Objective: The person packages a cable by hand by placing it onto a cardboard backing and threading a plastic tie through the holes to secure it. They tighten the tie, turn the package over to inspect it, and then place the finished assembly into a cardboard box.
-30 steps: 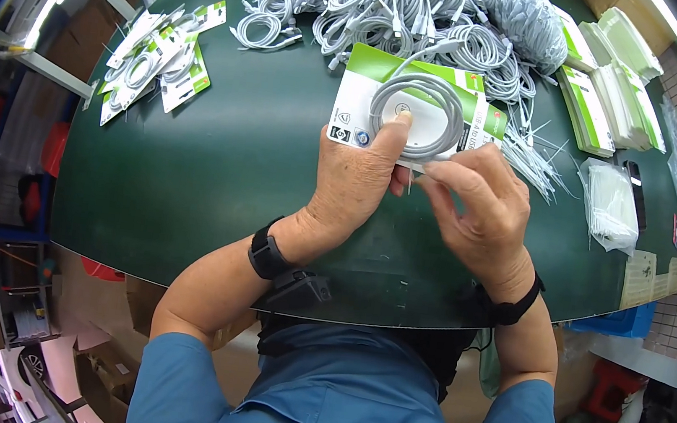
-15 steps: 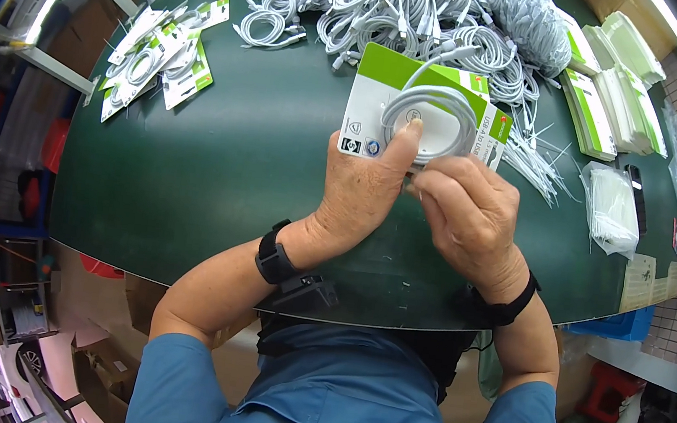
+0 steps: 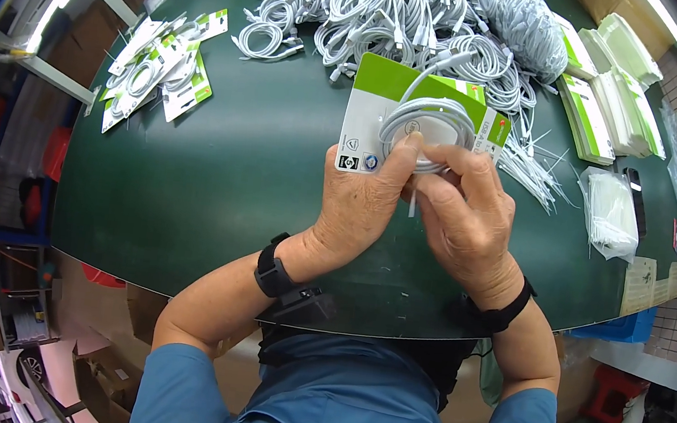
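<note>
A white-and-green packaging card (image 3: 364,122) is held up in front of me, with a coiled white cable (image 3: 391,127) lying against it. My left hand (image 3: 363,199) grips the card's lower edge, its thumb pressing on the coil. At the coil's lower right, the fingers of my right hand (image 3: 471,215) are pinched together on a thin white cable tie (image 3: 413,205), whose tail pokes down between my hands. The part of the tie behind the fingers is hidden. One cable plug (image 3: 451,61) sticks up past the card's top.
A large heap of coiled white cables (image 3: 380,9) fills the far middle. Carded cables (image 3: 152,74) lie at the far left. Loose cable ties (image 3: 534,170) spread to the right, near stacks of cards (image 3: 589,115) and a plastic bag of ties (image 3: 611,215).
My right fingers have moved up onto the coil's lower edge, and the tie's tail now shows below them. The card stays in my left hand, slightly lower.
</note>
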Tool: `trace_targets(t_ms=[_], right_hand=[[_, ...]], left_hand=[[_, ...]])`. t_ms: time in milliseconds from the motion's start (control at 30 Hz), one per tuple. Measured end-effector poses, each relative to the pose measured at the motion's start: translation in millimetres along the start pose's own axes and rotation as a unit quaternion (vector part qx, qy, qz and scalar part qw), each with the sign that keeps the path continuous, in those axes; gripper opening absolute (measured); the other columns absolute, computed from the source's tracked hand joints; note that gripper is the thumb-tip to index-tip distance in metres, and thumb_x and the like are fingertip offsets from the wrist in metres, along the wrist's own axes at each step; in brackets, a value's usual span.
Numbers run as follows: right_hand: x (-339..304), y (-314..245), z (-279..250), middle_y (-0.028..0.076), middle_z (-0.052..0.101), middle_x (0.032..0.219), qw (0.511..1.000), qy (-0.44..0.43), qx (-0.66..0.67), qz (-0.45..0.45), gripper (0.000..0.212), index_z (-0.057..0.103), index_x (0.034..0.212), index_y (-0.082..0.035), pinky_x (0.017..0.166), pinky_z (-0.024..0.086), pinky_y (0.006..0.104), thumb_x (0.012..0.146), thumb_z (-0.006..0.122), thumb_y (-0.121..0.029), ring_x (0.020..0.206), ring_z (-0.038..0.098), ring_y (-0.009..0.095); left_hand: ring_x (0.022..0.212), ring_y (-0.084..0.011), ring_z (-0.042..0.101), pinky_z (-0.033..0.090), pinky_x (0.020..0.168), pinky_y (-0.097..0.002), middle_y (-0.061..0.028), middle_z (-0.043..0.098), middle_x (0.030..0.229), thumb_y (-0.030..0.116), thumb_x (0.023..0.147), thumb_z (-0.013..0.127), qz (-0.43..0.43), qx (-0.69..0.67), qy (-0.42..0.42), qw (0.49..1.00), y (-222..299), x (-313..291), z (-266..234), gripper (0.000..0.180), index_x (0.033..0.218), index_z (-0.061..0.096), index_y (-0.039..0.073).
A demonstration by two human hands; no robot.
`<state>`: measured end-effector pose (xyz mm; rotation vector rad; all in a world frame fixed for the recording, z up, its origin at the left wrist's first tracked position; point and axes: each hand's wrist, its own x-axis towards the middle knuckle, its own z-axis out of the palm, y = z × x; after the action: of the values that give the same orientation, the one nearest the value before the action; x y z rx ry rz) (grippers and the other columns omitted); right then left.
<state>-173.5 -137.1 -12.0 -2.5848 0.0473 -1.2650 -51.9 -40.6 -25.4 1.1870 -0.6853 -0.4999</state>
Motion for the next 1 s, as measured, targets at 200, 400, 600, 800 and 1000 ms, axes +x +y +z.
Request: trace_targets(t_ms=[200,400,600,800,1000], right_hand=[[-1,1,5,0.012,0.071,0.099,1.000,0.008,0.010,0.016,0.027,0.069,0.095,-0.002,0.064,0.059,0.0350,0.074,0.082,0.009,0.079,0.072,0.026],[-6,-1,10,0.012,0.072,0.096,0.995,0.034,0.065,0.065,0.022,0.070,0.095,-0.002,0.061,0.059,0.0326,0.080,0.081,0.008,0.073,0.073,0.025],[-4,-3,10,0.011,0.072,0.096,0.996,0.027,0.063,0.064,0.021,0.070,0.094,-0.003,0.061,0.059,0.0321,0.079,0.081,0.008,0.075,0.074,0.024],[-5,-4,8,0.010,0.066,0.101,0.998,0.057,0.030,0.022,0.022,0.070,0.096,-0.001,0.054,0.057,0.0307,0.077,0.075,0.009,0.070,0.071,0.020],[-7,-13,4,0.013,0.067,0.098,0.997,0.043,0.041,0.045,0.026,0.070,0.096,0.002,0.063,0.058,0.0317,0.075,0.082,0.014,0.075,0.071,0.022]], left_hand=[[0.080,-0.0080,0.070,0.057,0.064,-0.0259,-0.0045,0.075,0.091,0.012,0.098,0.073,-0.028,-0.061,0.023,0.997,-1,-3,2,0.018,0.109,0.071,-0.002],[0.081,-0.0094,0.070,0.057,0.065,-0.0259,-0.0055,0.075,0.094,0.009,0.096,0.074,-0.021,-0.072,0.015,0.997,2,-4,3,0.017,0.108,0.070,-0.003],[0.081,-0.0090,0.069,0.056,0.066,-0.0262,-0.0049,0.074,0.093,0.008,0.096,0.073,-0.020,-0.069,0.015,0.997,0,-4,0,0.016,0.107,0.070,-0.003],[0.080,-0.0081,0.067,0.055,0.066,-0.0263,-0.0037,0.073,0.093,0.008,0.096,0.073,-0.008,-0.059,0.015,0.998,10,-5,5,0.016,0.108,0.070,-0.002],[0.080,-0.0080,0.066,0.055,0.066,-0.0258,-0.0027,0.072,0.095,0.009,0.097,0.073,-0.024,-0.085,0.000,0.996,10,-4,5,0.016,0.110,0.070,-0.001]])
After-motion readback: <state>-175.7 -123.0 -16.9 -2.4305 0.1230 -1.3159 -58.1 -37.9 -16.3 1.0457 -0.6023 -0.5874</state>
